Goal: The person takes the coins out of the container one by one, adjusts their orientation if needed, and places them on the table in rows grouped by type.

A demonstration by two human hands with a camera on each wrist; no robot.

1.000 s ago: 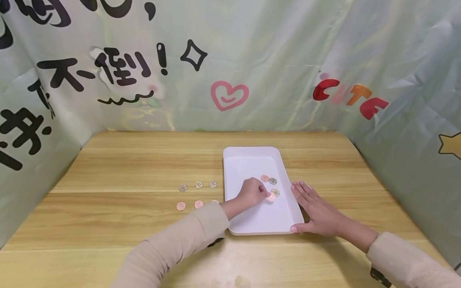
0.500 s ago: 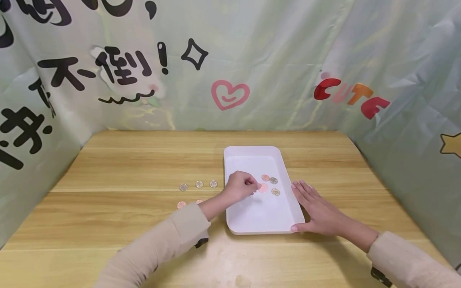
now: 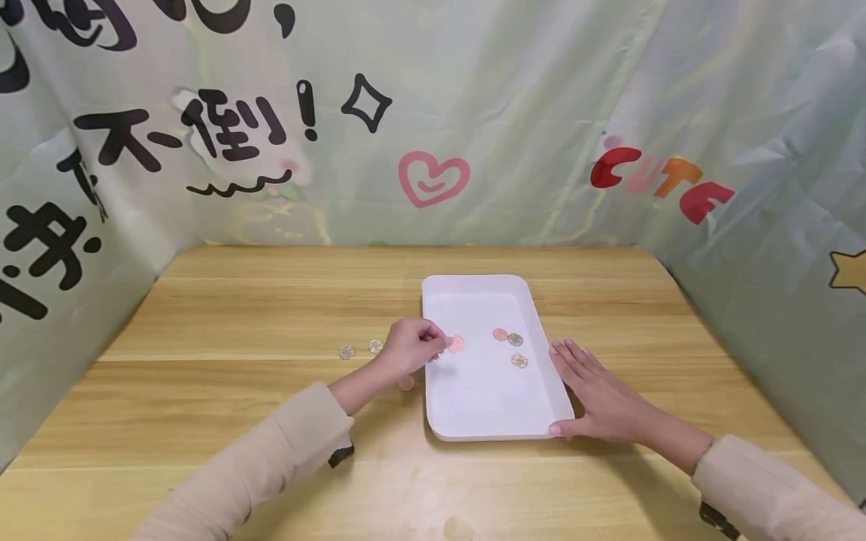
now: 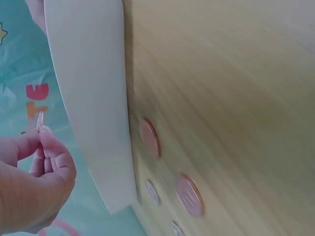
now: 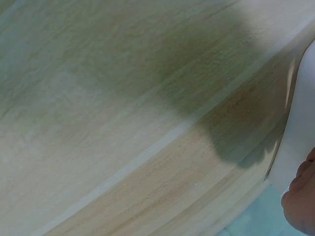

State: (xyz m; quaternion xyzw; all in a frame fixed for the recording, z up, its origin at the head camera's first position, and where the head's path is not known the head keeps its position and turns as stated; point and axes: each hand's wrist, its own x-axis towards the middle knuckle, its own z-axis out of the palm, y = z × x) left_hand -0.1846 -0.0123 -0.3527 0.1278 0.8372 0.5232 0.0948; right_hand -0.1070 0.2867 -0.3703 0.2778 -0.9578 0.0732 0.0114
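My left hand (image 3: pixel 413 346) pinches a copper-coloured coin (image 3: pixel 456 344) between thumb and fingers, above the left rim of the white tray (image 3: pixel 483 402). In the left wrist view the coin (image 4: pixel 40 120) stands edge-on at the fingertips. Inside the tray lie a copper coin (image 3: pixel 500 334), a silvery coin (image 3: pixel 516 340) overlapping it in view, and a gold-toned coin (image 3: pixel 519 361). With fingers straight, my right hand (image 3: pixel 602 394) rests against the tray's right side, thumb at the near corner. Only part of this hand (image 5: pixel 300 201) shows in the right wrist view.
Left of the tray, silvery coins (image 3: pixel 347 352) lie on the wooden table (image 3: pixel 223 421), and a copper coin (image 3: pixel 406 383) is partly covered by my left wrist. The left wrist view shows copper coins (image 4: pixel 189 195) close by the tray wall. Printed cloth (image 3: pixel 514 113) encloses the table's back and sides.
My left hand has moved left across the tray with the pinched copper coin, from beside the gold-toned coin to the left rim. The right hand and the tray have stayed in place.
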